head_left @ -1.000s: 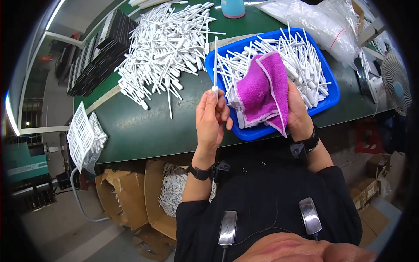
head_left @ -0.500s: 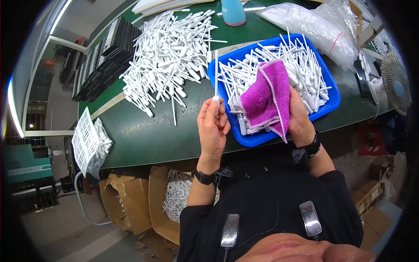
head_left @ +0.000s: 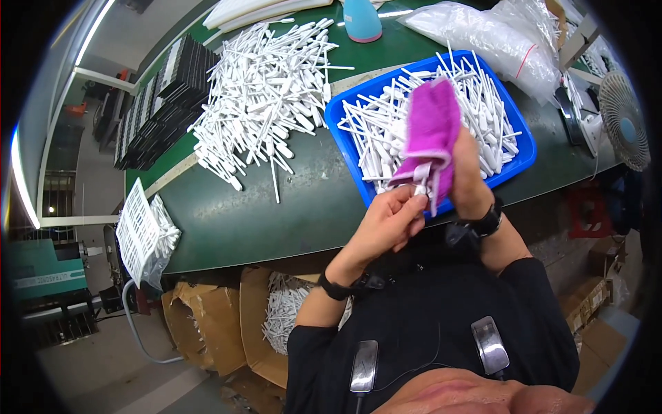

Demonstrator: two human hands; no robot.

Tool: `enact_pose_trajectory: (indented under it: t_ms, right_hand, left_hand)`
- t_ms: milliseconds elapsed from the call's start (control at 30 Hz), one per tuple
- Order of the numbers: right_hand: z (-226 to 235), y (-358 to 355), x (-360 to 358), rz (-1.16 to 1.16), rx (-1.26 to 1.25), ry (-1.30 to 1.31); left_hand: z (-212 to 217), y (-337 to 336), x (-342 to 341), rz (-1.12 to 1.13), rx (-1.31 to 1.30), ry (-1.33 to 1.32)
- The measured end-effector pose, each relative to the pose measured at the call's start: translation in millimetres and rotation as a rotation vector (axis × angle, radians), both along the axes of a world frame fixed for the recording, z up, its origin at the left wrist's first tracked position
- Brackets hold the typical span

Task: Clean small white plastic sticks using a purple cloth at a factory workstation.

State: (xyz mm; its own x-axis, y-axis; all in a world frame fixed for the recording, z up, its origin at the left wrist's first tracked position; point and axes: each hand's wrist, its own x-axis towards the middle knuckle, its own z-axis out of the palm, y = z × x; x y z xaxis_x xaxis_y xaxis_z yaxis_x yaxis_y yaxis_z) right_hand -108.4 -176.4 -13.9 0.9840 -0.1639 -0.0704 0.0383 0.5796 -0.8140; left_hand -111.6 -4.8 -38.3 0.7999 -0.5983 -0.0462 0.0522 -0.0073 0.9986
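Observation:
In my right hand [head_left: 470, 178] a magenta cloth [head_left: 433, 121] with a pale stitched edge is gripped, hanging over the blue tray. My left hand [head_left: 387, 222] pinches the thick end of a white plastic stick [head_left: 420, 189] between thumb and fingers, close against the cloth's lower fold. Most of that stick's thin shaft is hidden by the cloth. Beneath and behind both hands is the blue tray [head_left: 529, 150], filled with similar white sticks [head_left: 376, 141] that have thin shafts and thick rounded ends.
A loose heap of white sticks [head_left: 265, 90] lies left of the tray. Black stacked trays [head_left: 162, 100] stand farther left. Around the back are a light-blue bottle [head_left: 362, 21], clear plastic bags [head_left: 469, 38] and a fan [head_left: 624, 124]. Cardboard boxes [head_left: 207, 324] sit below the green table [head_left: 234, 238].
My left hand has moved right and toward me, bringing the upright stick to the cloth. My right hand has turned, and the cloth now hangs folded round the stick's shaft.

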Motion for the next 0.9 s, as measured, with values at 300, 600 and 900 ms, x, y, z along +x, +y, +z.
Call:
enact_pose_trajectory:
  t_ms: [300, 600, 900]
  right_hand:
    - [3, 29, -12, 0.082, 0.069, 0.261]
    - [6, 28, -17, 0.505, -0.655, -0.054]
    - [-6, 13, -24, 0.584, -0.442, -0.073]
  left_hand:
    - [4, 9, 7, 0.054, 0.048, -0.106]
    - [45, 20, 21, 0.349, -0.037, -0.372]
    - [37, 36, 34, 0.545, -0.512, 0.081]
